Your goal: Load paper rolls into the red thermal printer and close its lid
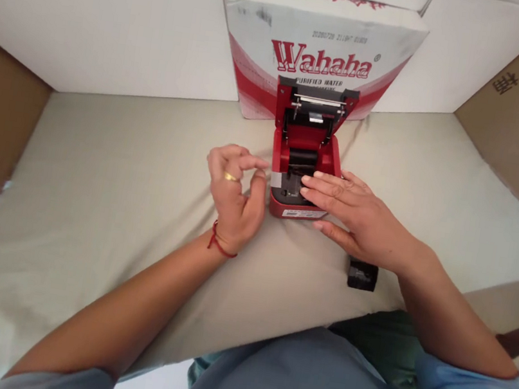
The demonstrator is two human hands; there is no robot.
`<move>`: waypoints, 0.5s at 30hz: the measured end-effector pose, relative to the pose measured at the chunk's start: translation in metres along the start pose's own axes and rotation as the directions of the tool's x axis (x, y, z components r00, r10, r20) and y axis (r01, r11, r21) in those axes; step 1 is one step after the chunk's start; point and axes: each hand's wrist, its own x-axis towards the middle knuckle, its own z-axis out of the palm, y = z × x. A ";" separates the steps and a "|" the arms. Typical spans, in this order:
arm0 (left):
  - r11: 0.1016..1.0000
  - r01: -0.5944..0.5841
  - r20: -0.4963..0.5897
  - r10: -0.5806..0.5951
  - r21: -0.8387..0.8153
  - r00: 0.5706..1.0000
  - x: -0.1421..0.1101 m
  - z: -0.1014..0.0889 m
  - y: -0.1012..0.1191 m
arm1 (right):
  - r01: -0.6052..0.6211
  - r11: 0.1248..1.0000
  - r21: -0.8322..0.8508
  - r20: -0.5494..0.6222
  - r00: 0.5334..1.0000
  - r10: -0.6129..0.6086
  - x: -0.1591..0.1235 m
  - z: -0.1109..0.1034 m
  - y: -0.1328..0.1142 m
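A small red printer [275, 208], which looks like a label printer, stands on the cloth with its lid [314, 130] raised. A dark roll [303, 157] lies across its inside, behind a black front deck. My right hand [349, 201] is laid over the deck from the right, its fingers stretched out and the thumb apart near the front edge. Just left of the printer hovers my left hand [236, 194], with loosely bent fingers and nothing visible in them. A pale strip [276, 179] shows at the printer's left edge. Part of the deck is hidden under my right fingers.
A black block [363, 275], perhaps a battery, lies below my right wrist. Behind the printer stands a white and red Wahaha water carton [258, 38]. Cardboard boxes [516, 109] border the cloth-covered surface [114, 153] at the right and left.
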 end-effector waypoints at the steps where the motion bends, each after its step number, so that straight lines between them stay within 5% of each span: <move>1: 0.993 -0.114 0.039 0.114 -0.006 0.993 -0.004 -0.002 0.006 | 0.006 1.000 -0.010 0.004 1.000 -0.006 -0.004 0.003 0.003; 5: 0.914 -0.406 0.221 0.400 -0.016 0.890 -0.016 -0.007 0.014 | 0.046 0.999 -0.011 -0.021 0.999 -0.047 -0.013 0.009 0.010; 10: 0.875 -0.473 0.367 0.410 0.099 0.835 -0.018 -0.012 0.004 | 0.074 0.992 0.105 -0.050 0.996 -0.069 -0.019 0.008 0.013; 13: 0.870 -0.485 0.377 0.423 0.084 0.824 -0.014 -0.012 0.003 | 0.080 0.972 0.223 -0.215 0.976 -0.031 -0.011 -0.003 0.020; 15: 0.865 -0.497 0.372 0.441 0.065 0.817 -0.013 -0.011 0.004 | 0.016 0.957 0.291 -0.391 0.914 0.104 0.004 -0.013 0.030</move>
